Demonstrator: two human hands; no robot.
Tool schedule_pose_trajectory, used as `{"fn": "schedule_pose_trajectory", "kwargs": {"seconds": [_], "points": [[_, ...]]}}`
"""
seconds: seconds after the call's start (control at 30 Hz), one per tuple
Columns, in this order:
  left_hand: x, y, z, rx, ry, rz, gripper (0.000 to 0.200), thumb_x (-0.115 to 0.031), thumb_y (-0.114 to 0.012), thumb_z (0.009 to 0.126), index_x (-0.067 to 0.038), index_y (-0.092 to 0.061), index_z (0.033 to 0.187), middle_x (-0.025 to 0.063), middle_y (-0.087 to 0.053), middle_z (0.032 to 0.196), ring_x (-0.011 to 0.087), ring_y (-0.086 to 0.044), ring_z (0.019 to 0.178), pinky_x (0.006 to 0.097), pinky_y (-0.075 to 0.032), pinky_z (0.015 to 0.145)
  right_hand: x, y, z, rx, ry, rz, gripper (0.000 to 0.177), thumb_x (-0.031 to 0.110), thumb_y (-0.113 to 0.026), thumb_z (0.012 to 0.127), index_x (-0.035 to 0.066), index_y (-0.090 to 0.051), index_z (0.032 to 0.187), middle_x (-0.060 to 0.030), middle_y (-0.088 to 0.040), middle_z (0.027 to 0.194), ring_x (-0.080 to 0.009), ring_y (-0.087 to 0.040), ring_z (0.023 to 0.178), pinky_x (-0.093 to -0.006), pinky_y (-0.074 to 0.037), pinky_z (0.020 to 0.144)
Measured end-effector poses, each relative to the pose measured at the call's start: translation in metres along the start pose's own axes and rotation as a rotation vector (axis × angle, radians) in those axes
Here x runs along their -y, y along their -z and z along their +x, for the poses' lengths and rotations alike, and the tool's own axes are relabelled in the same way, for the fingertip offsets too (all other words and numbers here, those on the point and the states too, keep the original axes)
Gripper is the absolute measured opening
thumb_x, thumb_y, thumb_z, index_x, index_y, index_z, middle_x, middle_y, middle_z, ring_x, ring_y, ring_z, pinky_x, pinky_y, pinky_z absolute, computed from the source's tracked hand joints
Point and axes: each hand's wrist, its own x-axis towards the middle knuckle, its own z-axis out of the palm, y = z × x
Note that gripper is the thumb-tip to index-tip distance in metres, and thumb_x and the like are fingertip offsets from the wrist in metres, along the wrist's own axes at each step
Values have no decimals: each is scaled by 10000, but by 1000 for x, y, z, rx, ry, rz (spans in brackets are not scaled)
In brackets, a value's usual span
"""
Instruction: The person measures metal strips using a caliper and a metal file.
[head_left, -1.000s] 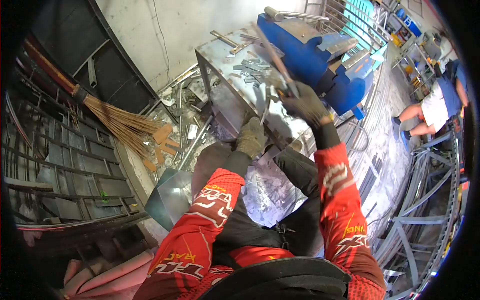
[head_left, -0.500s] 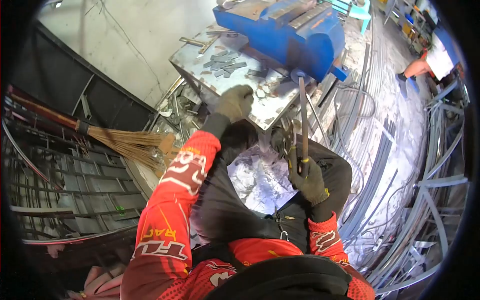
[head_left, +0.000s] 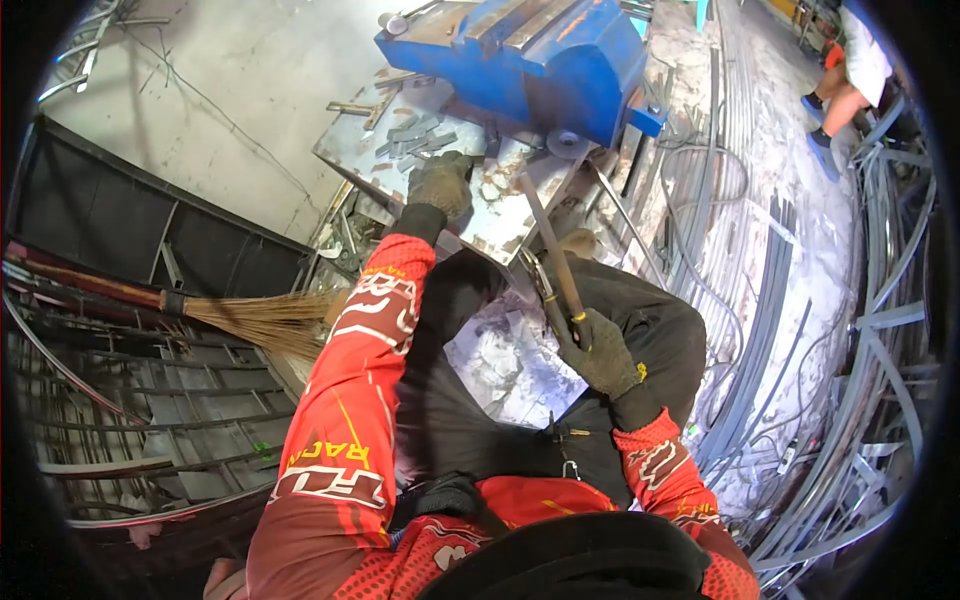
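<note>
Head cam: blue vise sits at far end of a steel desk, top centre. Left hand, gloved, rests on the desk just below-left of the vise, fingers bunched tog.; can't tell if it pinches anything. Small flat metal bits lie on the desk betw. that hand and the vise's left side. Right hand, gloved, is well below the vise, over dark trousers, and is wrapped tight round the lower end of a thin rod. The rod slants up & left, top end over the desk edge just under the vise. Broom lies far left of & below the vise, bristles twd the red sleeve. Bent metal bars cover the floor right of the vise. Another person crouches at top right, well apart from the vise.
</note>
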Motion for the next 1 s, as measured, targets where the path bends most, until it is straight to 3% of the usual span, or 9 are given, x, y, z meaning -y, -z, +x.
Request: {"fn": "schedule_pose_trajectory", "kwargs": {"seconds": [0.37, 0.5, 0.57, 0.6, 0.63, 0.7, 0.73, 0.83, 1.0], "points": [[-39, -10, -128, -381, -201, -100, 475, -250, -670, 919, -58, -628, 1352, 202, -630, 1365, 428, -610, 1209, 522, -502, 1011, 24, -3, -6, -7, -46, -2, 357, 179, -816, 811, 8, -640, 1071, -82, -614, 839, -197, -574, 753, -367, -503, 709], [-72, -71, -204, -170, -17, -933, 690, -348, -785, 951, 27, -511, 1462, 207, -579, 1456, 349, -520, 1394, 462, -416, 1160, 9, -21, -9, -48, 141, -79, 362, 215, -832, 829, 18, -655, 1077, -40, -603, 837, -153, -554, 756, -343, -482, 683], [-95, -76, -239, 100, -86, -1287, 800, -414, -785, 964, 20, -422, 1530, 195, -536, 1500, 291, -534, 1371, 410, -434, 1152, 31, -29, -8, -7, -117, 117, 376, 245, -842, 846, 32, -662, 1098, -2, -585, 836, -117, -527, 761, -319, -459, 665], [-102, -90, -245, -194, -245, -1213, 772, -396, -786, 968, -24, -408, 1530, 150, -532, 1476, 250, -577, 1285, 401, -472, 1103, 49, -29, -7, 27, -112, 58, 406, 255, -847, 849, 42, -654, 1136, 3, -571, 831, -118, -520, 755, -314, -455, 663], [-99, -90, -245, -203, -233, -1232, 772, -396, -786, 968, -24, -408, 1530, 150, -532, 1476, 250, -577, 1285, 401, -472, 1103, 55, -36, -6, 39, -119, 39, 406, 255, -847, 849, 42, -654, 1136, 3, -571, 831, -118, -520, 755, -314, -455, 663], [-80, -90, -238, 147, -86, -1490, 682, -260, -786, 972, -32, -394, 1482, 130, -648, 1228, 244, -643, 1143, 396, -561, 955, 67, -52, -3, 38, -82, 201, 408, 255, -843, 849, 43, -634, 1127, -8, -572, 826, -124, -521, 745, -323, -457, 661], [-78, -91, -239, 138, -89, -1501, 682, -260, -786, 972, -32, -394, 1482, 130, -648, 1228, 244, -643, 1143, 396, -561, 955, 75, -57, -3, 38, 69, 136, 377, 237, -824, 867, 40, -628, 1121, -29, -588, 824, -136, -540, 735, -333, -468, 660], [-77, -90, -245, 81, 235, -1487, 521, -259, -761, 991, -29, -465, 1351, 93, -671, 1091, 186, -685, 922, 358, -586, 788, 75, -74, -4, 89, -26, 128, 305, 119, -824, 840, 62, -598, 1038, 20, -548, 809, -85, -551, 622, -283, -483, 558], [-66, -91, -254, 255, 548, -2265, 262, -295, -677, 1015, -90, -587, 1151, 60, -666, 961, 200, -689, 804, 337, -594, 708, 61, -95, 3, 212, -150, 250, 314, 118, -839, 853, 20, -596, 1025, -22, -589, 804, -106, -604, 662, -299, -502, 563]]}}
